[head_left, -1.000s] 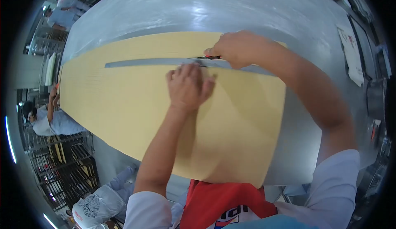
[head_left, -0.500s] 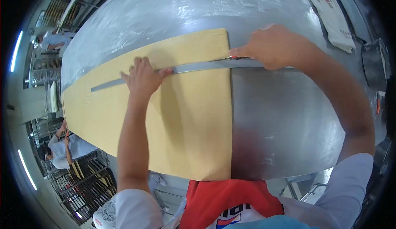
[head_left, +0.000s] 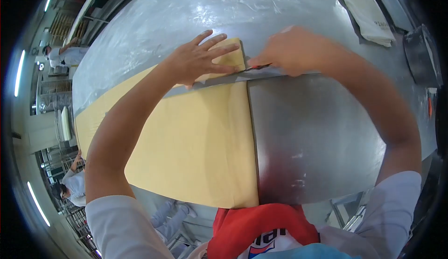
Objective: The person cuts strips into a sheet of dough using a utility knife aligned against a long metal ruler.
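Note:
A large pale yellow sheet that looks like dough (head_left: 196, 151) lies on the metal table. A long metal ruler (head_left: 212, 82) crosses it and juts past its right edge. My left hand (head_left: 198, 60) is spread open over the narrow far strip, its thumb side beside the ruler; it covers part of both. My right hand (head_left: 294, 51) is closed round a small knife (head_left: 259, 66) with red on its handle, just off the sheet's right edge. The knife's blade points left along the ruler, near the strip's right end.
The steel table (head_left: 312, 142) stretches right and away from me. A white printed bag (head_left: 364, 14) and a metal container (head_left: 422, 56) sit at far right, with an orange-handled item (head_left: 430, 105) nearby. Co-workers (head_left: 72, 184) and racks are on the left.
My left hand has slid right along the ruler and its fingers have spread. The right hand with the knife has shifted slightly left. The sheet's far strip now looks offset left from the rest.

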Action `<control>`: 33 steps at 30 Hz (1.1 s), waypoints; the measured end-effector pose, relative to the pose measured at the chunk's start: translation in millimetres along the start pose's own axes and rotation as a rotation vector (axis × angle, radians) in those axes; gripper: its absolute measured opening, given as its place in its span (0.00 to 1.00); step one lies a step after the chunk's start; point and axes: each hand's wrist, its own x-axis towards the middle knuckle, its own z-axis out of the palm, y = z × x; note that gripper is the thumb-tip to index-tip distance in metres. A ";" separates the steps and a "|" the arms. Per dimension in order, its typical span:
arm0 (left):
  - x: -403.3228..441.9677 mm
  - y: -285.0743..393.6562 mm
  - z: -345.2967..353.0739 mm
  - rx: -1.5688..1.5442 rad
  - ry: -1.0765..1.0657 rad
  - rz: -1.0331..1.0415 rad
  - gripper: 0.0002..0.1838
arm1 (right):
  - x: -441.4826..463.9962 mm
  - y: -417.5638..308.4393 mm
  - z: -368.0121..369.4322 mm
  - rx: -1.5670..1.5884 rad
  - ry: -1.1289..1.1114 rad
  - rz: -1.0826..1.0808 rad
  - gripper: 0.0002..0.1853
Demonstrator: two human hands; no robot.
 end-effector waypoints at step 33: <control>-204.2 76.6 277.3 -0.547 1.126 -0.729 0.13 | -76.3 -52.7 99.6 0.155 0.390 0.740 0.20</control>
